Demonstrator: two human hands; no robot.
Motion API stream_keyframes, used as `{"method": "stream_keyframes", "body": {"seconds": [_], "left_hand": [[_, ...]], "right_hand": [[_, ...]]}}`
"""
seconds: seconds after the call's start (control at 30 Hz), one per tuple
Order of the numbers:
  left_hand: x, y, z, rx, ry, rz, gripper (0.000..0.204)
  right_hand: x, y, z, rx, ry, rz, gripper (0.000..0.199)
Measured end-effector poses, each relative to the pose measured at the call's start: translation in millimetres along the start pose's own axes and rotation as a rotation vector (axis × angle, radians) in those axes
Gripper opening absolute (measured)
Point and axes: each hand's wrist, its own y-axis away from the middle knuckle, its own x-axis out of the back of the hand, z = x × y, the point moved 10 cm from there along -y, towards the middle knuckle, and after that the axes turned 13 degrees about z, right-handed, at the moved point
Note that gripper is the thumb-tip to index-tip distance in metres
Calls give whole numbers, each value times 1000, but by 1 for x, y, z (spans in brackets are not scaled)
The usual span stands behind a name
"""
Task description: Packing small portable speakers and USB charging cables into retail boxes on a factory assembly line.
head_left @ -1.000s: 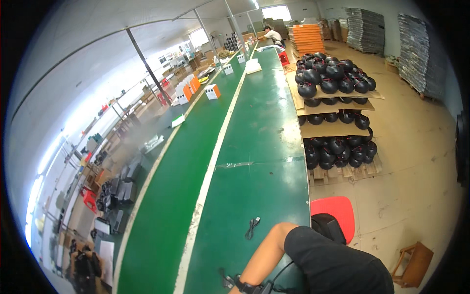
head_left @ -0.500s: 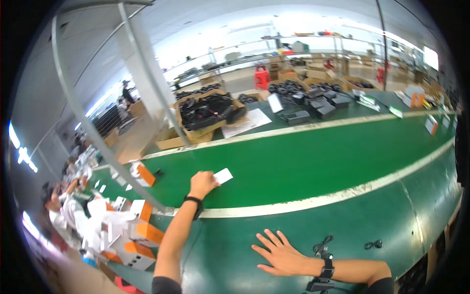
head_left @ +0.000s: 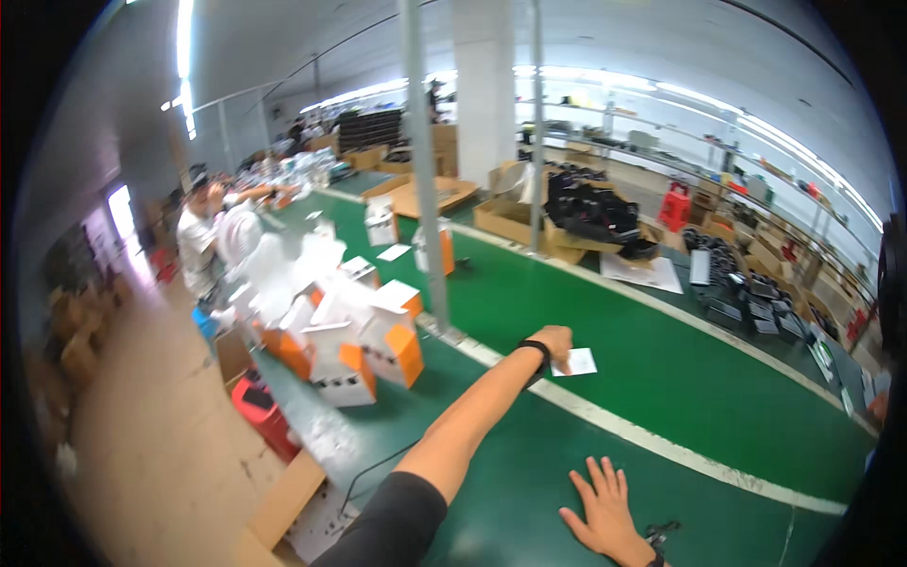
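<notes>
My left hand (head_left: 552, 346) reaches out over the green conveyor belt (head_left: 642, 317), its fingers closed on the edge of a small white card (head_left: 580, 361). Whether the card touches the belt I cannot tell. Lower down, my right hand (head_left: 607, 518) has its fingers spread over the green worktable (head_left: 510, 496) and holds nothing. Beside its wrist lies a small bundled black cable (head_left: 664, 531).
White-and-orange boxes (head_left: 342, 370), several with open flaps, crowd the table left of my left arm. A metal post (head_left: 430, 189) rises at the belt's near edge. Across the belt stands a carton of black items (head_left: 595, 213). A person (head_left: 198, 241) works at the far left.
The view has swung to the left, bringing the boxes and the post nearer the middle. My left hand still grips the white card over the belt; my right hand stays spread.
</notes>
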Motion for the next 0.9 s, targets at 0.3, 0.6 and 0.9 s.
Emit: {"method": "stream_keyframes", "body": {"seconds": [0.3, 0.6, 0.9], "left_hand": [[47, 92, 51, -218, 352, 452, 49], [273, 461, 58, -49, 544, 992, 29], [-88, 845, -269, 1520, 986, 1598, 23]], "right_hand": [[-4, -2, -22, 87, 47, -40, 68], [-3, -13, -30, 76, 65, -113, 68], [7, -17, -27, 34, 149, -65, 65]]}}
